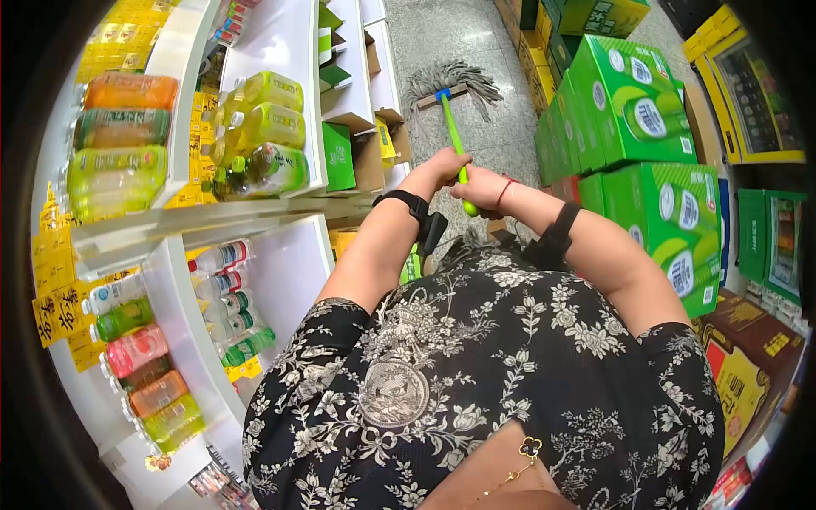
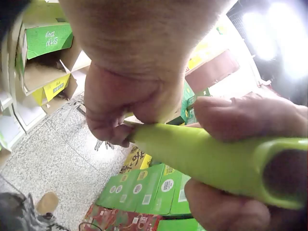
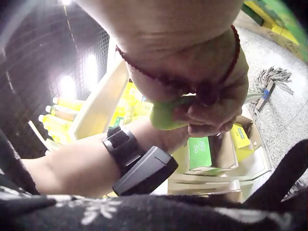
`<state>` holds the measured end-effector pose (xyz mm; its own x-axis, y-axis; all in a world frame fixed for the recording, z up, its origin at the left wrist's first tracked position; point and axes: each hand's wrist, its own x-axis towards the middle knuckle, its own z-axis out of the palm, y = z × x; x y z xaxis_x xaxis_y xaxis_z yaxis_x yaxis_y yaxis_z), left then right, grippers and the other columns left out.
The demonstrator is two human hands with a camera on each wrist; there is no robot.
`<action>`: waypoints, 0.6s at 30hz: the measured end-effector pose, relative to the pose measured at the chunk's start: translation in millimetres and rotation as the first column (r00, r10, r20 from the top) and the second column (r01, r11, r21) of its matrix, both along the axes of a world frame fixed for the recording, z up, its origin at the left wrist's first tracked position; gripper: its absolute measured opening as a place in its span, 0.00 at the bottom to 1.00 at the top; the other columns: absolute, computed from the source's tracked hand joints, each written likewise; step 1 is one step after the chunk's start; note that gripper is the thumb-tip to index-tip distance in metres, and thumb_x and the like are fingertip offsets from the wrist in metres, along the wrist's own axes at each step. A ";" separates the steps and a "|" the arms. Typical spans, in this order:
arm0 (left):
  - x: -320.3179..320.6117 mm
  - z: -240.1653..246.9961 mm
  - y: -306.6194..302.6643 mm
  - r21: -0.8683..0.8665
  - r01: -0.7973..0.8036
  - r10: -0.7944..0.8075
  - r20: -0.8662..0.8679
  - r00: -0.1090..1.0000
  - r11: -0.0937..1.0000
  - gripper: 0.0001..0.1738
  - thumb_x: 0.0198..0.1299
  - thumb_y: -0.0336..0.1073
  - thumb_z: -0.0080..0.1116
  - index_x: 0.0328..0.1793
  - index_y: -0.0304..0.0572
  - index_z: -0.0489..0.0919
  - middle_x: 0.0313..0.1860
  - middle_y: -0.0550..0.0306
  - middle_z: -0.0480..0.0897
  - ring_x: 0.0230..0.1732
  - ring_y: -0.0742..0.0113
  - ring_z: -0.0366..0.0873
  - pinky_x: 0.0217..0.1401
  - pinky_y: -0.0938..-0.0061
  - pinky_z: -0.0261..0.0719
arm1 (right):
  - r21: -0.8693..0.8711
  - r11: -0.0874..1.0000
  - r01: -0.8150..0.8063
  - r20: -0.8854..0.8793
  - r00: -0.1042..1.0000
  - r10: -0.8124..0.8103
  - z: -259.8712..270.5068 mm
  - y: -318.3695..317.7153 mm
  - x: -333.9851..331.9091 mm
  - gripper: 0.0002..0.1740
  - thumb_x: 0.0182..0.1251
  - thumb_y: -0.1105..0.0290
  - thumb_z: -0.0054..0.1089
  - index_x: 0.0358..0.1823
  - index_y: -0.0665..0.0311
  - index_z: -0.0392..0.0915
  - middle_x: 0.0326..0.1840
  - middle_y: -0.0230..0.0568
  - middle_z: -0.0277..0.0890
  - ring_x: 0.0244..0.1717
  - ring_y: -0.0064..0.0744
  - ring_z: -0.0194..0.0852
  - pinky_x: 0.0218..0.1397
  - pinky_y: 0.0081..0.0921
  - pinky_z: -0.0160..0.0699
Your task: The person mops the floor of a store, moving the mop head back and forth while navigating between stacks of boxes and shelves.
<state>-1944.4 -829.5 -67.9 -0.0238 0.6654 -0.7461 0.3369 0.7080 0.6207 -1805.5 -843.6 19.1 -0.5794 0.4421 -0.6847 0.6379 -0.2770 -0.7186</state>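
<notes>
A mop with a light-green handle (image 1: 451, 127) reaches forward from the person's body to the floor. Its grey stringy head (image 1: 473, 82) spreads on the aisle floor, below a blue joint and a brown bar. The left hand (image 1: 447, 165) grips the handle farther along the shaft. Close behind it, the right hand (image 1: 485, 188) wraps the thick end of the handle, whose hollow tip shows in the left wrist view. In the right wrist view, curled fingers of the right hand (image 3: 214, 108) surround the green grip (image 3: 168, 114).
White shelves (image 1: 263, 42) with drink bottles (image 1: 276, 126) and opened cartons (image 1: 338, 157) line the left side. Stacked green boxes (image 1: 625, 106) edge the aisle on the right. Speckled floor tiles (image 1: 501, 140) run between them.
</notes>
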 end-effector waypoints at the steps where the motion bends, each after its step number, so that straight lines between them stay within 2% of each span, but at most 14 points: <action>1: -4.1 1.8 13.9 0.001 -0.001 0.001 0.000 1.000 1.000 0.21 0.53 0.42 0.52 0.48 0.33 0.71 0.35 0.48 0.77 0.31 0.62 0.75 0.29 0.68 0.74 | 0.001 1.000 -0.001 0.000 1.000 0.001 -10.9 14.7 -3.0 0.18 0.54 0.63 0.53 0.42 0.69 0.71 0.27 0.48 0.76 0.17 0.38 0.74 0.20 0.33 0.73; 3: -12.1 -0.4 42.6 -0.002 0.052 -0.052 -0.071 0.996 0.999 0.21 0.53 0.42 0.53 0.48 0.32 0.71 0.34 0.48 0.77 0.29 0.61 0.75 0.28 0.68 0.74 | 0.364 0.931 -0.041 -0.105 0.991 0.085 -45.5 42.6 -11.9 0.21 0.53 0.62 0.54 0.43 0.70 0.69 0.27 0.47 0.76 0.21 0.37 0.76 0.21 0.33 0.74; 4: -16.6 -8.7 60.0 -0.003 0.056 -0.056 -0.071 0.996 0.998 0.21 0.53 0.42 0.53 0.48 0.32 0.71 0.34 0.48 0.77 0.29 0.61 0.75 0.28 0.68 0.74 | 0.234 0.968 -0.094 0.001 0.995 0.096 -37.4 59.9 -14.7 0.24 0.51 0.60 0.56 0.45 0.71 0.68 0.32 0.49 0.76 0.29 0.41 0.78 0.29 0.34 0.77; 5: -20.9 -18.2 75.8 0.001 0.037 -0.036 -0.038 0.999 0.999 0.21 0.53 0.42 0.53 0.46 0.31 0.72 0.33 0.48 0.77 0.27 0.62 0.75 0.26 0.68 0.74 | 0.230 0.969 -0.090 0.002 0.996 0.092 -27.5 74.0 -17.1 0.24 0.51 0.60 0.56 0.45 0.71 0.68 0.32 0.49 0.76 0.29 0.41 0.78 0.29 0.34 0.77; 7: -30.6 -22.5 104.5 0.005 0.018 -0.018 -0.002 1.000 1.000 0.20 0.53 0.42 0.53 0.44 0.30 0.73 0.31 0.49 0.77 0.25 0.62 0.75 0.24 0.68 0.73 | 0.147 0.988 -0.052 0.093 0.995 0.039 -13.4 102.8 -25.7 0.25 0.50 0.61 0.55 0.50 0.64 0.68 0.39 0.47 0.74 0.37 0.37 0.74 0.42 0.29 0.72; 8: -32.4 -13.9 119.7 -0.002 0.046 -0.046 -0.038 0.998 0.999 0.20 0.53 0.42 0.53 0.43 0.30 0.73 0.29 0.50 0.77 0.22 0.63 0.74 0.21 0.69 0.71 | 0.300 0.950 -0.088 0.042 0.996 0.079 -26.2 117.6 -32.0 0.24 0.51 0.61 0.55 0.50 0.63 0.66 0.33 0.46 0.74 0.27 0.36 0.75 0.30 0.30 0.74; 9: -36.5 -10.3 134.5 -0.010 0.073 -0.073 -0.073 0.995 0.997 0.20 0.53 0.42 0.53 0.41 0.29 0.74 0.27 0.50 0.76 0.20 0.64 0.73 0.19 0.70 0.69 | 0.297 0.951 -0.086 0.044 0.996 0.077 -38.1 134.7 -35.1 0.24 0.51 0.61 0.55 0.50 0.63 0.66 0.33 0.46 0.74 0.27 0.36 0.75 0.30 0.30 0.74; 11: -52.4 -14.0 167.5 0.002 0.058 -0.058 -0.051 0.997 0.998 0.20 0.53 0.42 0.53 0.40 0.29 0.74 0.25 0.51 0.75 0.18 0.65 0.71 0.18 0.71 0.67 | 0.168 0.982 -0.081 0.113 0.992 0.062 -12.7 166.9 -48.5 0.24 0.52 0.62 0.55 0.50 0.62 0.64 0.26 0.43 0.72 0.15 0.32 0.70 0.14 0.28 0.68; 12: -61.9 -17.7 185.9 0.014 0.042 -0.042 -0.028 0.999 0.999 0.19 0.53 0.43 0.53 0.39 0.30 0.74 0.23 0.53 0.75 0.17 0.67 0.70 0.16 0.72 0.65 | 0.168 0.985 -0.040 0.049 0.998 0.032 -32.8 185.7 -57.9 0.23 0.53 0.63 0.54 0.50 0.61 0.63 0.20 0.39 0.68 0.07 0.28 0.63 0.06 0.25 0.58; 13: -72.1 -19.3 205.2 0.014 0.039 -0.039 -0.024 0.999 0.999 0.19 0.53 0.43 0.53 0.39 0.30 0.74 0.23 0.53 0.75 0.17 0.67 0.70 0.16 0.72 0.65 | 0.168 0.985 -0.043 0.053 0.998 0.034 -31.8 205.0 -67.6 0.23 0.53 0.63 0.54 0.50 0.61 0.63 0.20 0.39 0.68 0.07 0.28 0.63 0.06 0.25 0.58; 15: -96.0 -15.5 249.6 -0.013 0.070 -0.071 -0.034 0.997 0.997 0.18 0.53 0.43 0.52 0.37 0.31 0.74 0.22 0.54 0.74 0.16 0.68 0.68 0.15 0.72 0.64 | 0.034 0.999 -0.006 0.041 0.999 0.005 -23.1 247.6 -88.3 0.22 0.54 0.63 0.53 0.50 0.59 0.63 0.19 0.38 0.67 0.08 0.28 0.62 0.08 0.26 0.60; 18: -126.1 -26.5 317.3 -0.014 0.032 -0.033 -0.040 0.999 0.999 0.17 0.53 0.42 0.52 0.34 0.32 0.74 0.21 0.56 0.73 0.15 0.69 0.67 0.15 0.72 0.63 | -0.004 1.000 0.015 0.050 0.999 -0.015 -16.8 317.9 -118.6 0.22 0.55 0.63 0.52 0.51 0.57 0.62 0.18 0.37 0.65 0.07 0.28 0.60 0.07 0.26 0.58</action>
<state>-2070.5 -512.2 -94.4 -0.0327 0.6565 -0.7536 0.3843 0.7043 0.5969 -1924.1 -525.7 2.3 -0.5380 0.4476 -0.7143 0.6684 -0.2898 -0.6850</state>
